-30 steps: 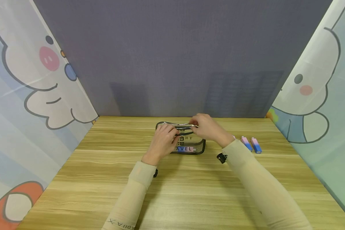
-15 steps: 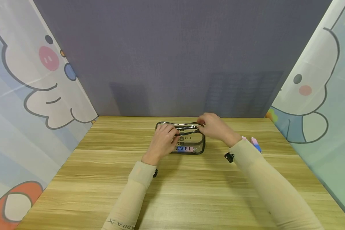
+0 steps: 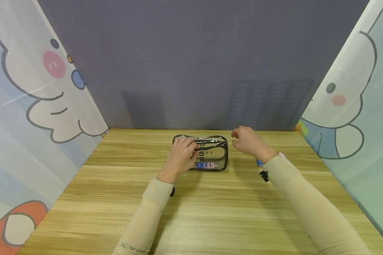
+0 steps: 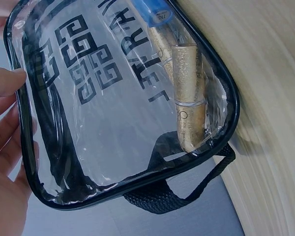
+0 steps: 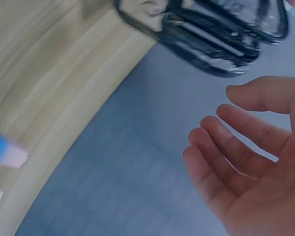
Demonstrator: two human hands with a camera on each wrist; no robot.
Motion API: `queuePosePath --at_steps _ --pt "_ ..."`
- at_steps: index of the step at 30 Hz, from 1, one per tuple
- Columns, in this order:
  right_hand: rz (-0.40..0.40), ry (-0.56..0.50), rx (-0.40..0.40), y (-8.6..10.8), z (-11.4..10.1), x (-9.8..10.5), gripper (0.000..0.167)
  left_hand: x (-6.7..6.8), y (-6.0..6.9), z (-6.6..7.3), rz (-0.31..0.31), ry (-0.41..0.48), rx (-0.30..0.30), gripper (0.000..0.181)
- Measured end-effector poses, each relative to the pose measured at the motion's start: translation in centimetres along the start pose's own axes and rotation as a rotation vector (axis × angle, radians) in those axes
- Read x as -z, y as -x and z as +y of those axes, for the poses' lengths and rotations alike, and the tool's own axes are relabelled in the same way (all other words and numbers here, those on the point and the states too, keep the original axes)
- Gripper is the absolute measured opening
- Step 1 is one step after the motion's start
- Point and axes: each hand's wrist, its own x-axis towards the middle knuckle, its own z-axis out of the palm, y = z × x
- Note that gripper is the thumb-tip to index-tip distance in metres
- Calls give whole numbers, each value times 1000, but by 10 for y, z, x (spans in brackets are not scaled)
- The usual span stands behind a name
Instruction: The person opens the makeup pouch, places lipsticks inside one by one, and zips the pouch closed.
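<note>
A clear travel pouch (image 3: 221,159) with black trim stands on the table in the head view, its zip side up and parted at the right end. My left hand (image 3: 181,156) pinches the pouch's top edge, thumb on the near side. In the left wrist view, two glittery gold tubes (image 4: 189,88) and a blue-capped item (image 4: 155,11) lie inside the pouch, beside a black fabric handle (image 4: 162,199) at its end. My right hand (image 3: 248,141) is just right of the pouch, apart from it; the right wrist view shows its fingers (image 5: 236,152) loosely bent around nothing.
Small pink-and-blue boxes (image 3: 259,163) lie on the table to the right, mostly behind the right forearm in the head view. A grey panel (image 3: 191,71) rises at the table's back edge. Printed cartoon curtains (image 3: 341,88) flank both sides.
My right hand has let go of the pouch's top opening and moved right, away from it. The left hand and the pouch have stayed in place.
</note>
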Motion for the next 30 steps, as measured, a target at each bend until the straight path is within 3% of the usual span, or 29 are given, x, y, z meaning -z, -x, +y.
queuePosePath --at_steps 10,30 --pt "-15 76 -86 6 28 -10 33 1 0 1 -1 -4 6 11" --pt "-107 34 -243 15 76 -28 41 1 -1 1 -15 -3 11 10"
